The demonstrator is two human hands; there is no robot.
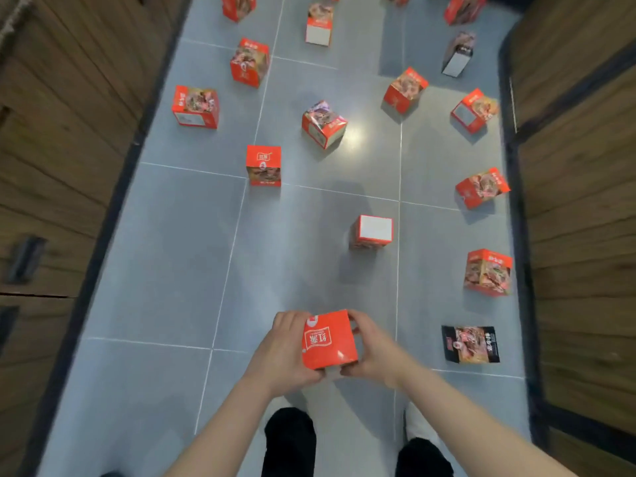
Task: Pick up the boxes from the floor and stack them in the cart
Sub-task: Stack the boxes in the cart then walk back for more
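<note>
I hold a red box [328,340] with white lettering between both hands, above the floor near the bottom centre of the head view. My left hand [284,352] grips its left side and my right hand [373,352] grips its right side, fingers curled round the edges. Several more red boxes stand scattered on the grey tiled floor [172,270] ahead. The nearest ones are a box with a white top [373,232], a red box [264,165] to the left and another [488,273] at the right. No cart is in view.
A flat black packet [470,344] lies on the floor to my right. Wooden cabinet fronts [51,166] line the left side and wooden panels [585,201] the right, with dark skirting along both. My legs and shoes [418,425] show at the bottom.
</note>
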